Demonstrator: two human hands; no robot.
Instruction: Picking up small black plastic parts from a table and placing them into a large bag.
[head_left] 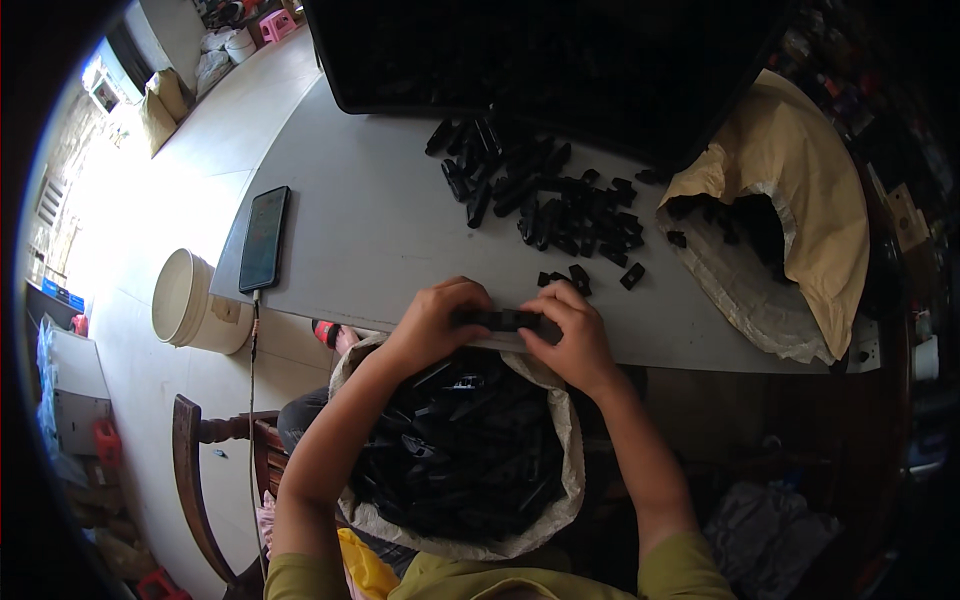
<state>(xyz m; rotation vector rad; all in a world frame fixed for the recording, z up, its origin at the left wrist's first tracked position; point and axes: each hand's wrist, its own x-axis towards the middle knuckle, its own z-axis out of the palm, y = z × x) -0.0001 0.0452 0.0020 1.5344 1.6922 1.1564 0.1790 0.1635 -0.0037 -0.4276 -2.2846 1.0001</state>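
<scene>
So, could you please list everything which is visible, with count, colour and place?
Table: 1, grey, before the person.
Loose pieces: many, black, on the table.
Held piece: at least 1, black, between both hands.
Sack: 1, pale, below table edge.
Sack's pieces: many, black, inside it.
Paper bag: 1, tan, on table, right.
Phone: 1, dark, on table, left.
Cable: 1, whitish plug, at the phone.
Large object: 1, black, top centre.
Bucket: 1, cream, beside table, left.
Chair: 1, brown, lower left.
Stool: 1, pink, top left.
Clutter: uncountable, mixed colours, side edges.
Sleeves: 2, olive green, lower edge.
Left hand: 1, bare, on the piece's left.
Right hand: 1, bare, on its right.
</scene>
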